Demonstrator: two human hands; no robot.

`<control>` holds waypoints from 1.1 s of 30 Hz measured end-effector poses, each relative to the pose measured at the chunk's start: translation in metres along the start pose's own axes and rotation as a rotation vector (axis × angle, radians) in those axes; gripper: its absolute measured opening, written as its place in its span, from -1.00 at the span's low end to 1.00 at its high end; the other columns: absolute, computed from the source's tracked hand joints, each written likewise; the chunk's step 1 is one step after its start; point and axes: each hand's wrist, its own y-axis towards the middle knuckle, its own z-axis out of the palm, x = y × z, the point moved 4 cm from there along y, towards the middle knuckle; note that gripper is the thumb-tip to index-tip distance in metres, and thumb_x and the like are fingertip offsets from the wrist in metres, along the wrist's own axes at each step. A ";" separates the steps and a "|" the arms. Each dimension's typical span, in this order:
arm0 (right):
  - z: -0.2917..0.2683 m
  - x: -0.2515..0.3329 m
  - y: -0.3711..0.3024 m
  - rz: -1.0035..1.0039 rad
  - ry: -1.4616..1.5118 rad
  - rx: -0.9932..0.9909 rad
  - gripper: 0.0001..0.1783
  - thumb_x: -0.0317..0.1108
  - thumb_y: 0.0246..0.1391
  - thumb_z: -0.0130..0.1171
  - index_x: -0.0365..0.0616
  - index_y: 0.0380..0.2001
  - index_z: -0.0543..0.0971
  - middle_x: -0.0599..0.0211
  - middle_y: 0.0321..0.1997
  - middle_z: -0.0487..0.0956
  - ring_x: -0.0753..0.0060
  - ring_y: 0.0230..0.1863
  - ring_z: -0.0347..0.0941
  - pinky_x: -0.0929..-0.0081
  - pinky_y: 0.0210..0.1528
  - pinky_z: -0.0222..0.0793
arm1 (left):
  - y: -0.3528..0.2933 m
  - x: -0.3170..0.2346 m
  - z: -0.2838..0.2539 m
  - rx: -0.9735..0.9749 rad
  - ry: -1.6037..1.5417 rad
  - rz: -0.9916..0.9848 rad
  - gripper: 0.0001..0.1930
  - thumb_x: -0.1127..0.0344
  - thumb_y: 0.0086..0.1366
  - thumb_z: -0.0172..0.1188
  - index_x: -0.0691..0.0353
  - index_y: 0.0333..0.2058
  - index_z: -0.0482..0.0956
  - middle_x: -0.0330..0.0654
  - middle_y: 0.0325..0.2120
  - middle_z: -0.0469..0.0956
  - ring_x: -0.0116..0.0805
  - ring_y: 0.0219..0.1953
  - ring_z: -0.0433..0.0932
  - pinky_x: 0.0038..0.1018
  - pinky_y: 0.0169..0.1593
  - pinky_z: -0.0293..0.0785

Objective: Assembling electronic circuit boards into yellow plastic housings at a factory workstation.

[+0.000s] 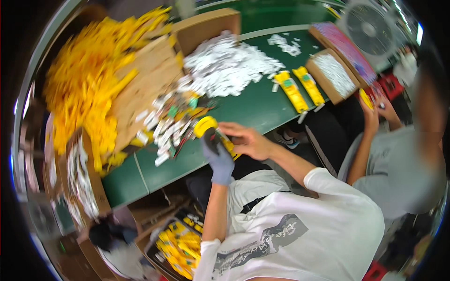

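My left hand (218, 157), in a grey glove with dark fingers, is wrapped round a yellow plastic piece (205, 124) with a rounded end. It is held just above the table's front edge. My bare right hand (249, 141) reaches in from the right, its fingers bent against the same piece; whether they pinch a small part is hidden. Beside my left hand lies a jumble of small white parts (164, 133) with wires and green bits. Two yellow housings with green inserts, a nearer one (291, 93) and a farther one (309, 87), lie to the right on the table.
A large heap of yellow strips (89, 70) covers cardboard at the left. White parts (229, 65) spill from a box at the back. On the right stand a box of white pieces (333, 75) and a fan (369, 29). A co-worker's hands (372, 110) hold a yellow piece.
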 end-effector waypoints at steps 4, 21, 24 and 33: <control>-0.007 0.040 -0.023 -0.159 -0.406 -0.265 -0.18 -0.45 -0.18 0.17 -0.11 0.23 0.13 0.07 0.26 0.13 0.09 0.27 0.08 0.34 0.22 0.07 | -0.011 -0.011 0.015 0.261 -0.323 -0.101 -0.38 0.47 0.26 -0.10 0.32 0.23 -0.16 0.00 0.12 0.16 -0.22 0.11 0.23 -0.38 0.14 0.15; -0.202 0.048 -0.080 0.185 -1.335 -1.133 -0.52 -0.30 -0.09 0.24 -0.20 -0.06 0.44 0.07 -0.11 0.43 0.03 -0.04 0.32 0.21 0.01 0.22 | 0.078 -0.043 -0.056 0.100 0.581 -0.064 -0.58 0.58 0.06 0.02 0.35 -0.03 0.38 0.03 -0.11 0.47 -0.21 -0.06 0.47 -0.44 -0.01 0.35; -0.203 0.045 -0.073 0.159 -1.281 -1.113 -0.57 -0.32 -0.02 0.20 -0.22 -0.06 0.45 0.08 -0.11 0.43 0.07 -0.05 0.34 0.25 -0.01 0.24 | 0.150 -0.046 -0.100 -0.075 0.839 0.089 -0.78 0.48 0.15 0.04 0.36 -0.21 0.52 -0.01 -0.34 0.57 -0.24 -0.28 0.56 -0.46 -0.17 0.40; -0.186 0.072 -0.064 -0.103 -1.035 -1.141 -0.83 -0.49 0.02 0.12 -0.33 -0.29 0.53 0.15 -0.31 0.51 0.22 -0.24 0.42 0.39 -0.15 0.32 | 0.291 -0.008 -0.231 -0.226 1.753 -0.496 -0.36 -0.10 0.00 0.14 0.11 0.03 0.34 0.04 -0.05 0.37 -0.03 -0.06 0.43 -0.21 -0.07 0.39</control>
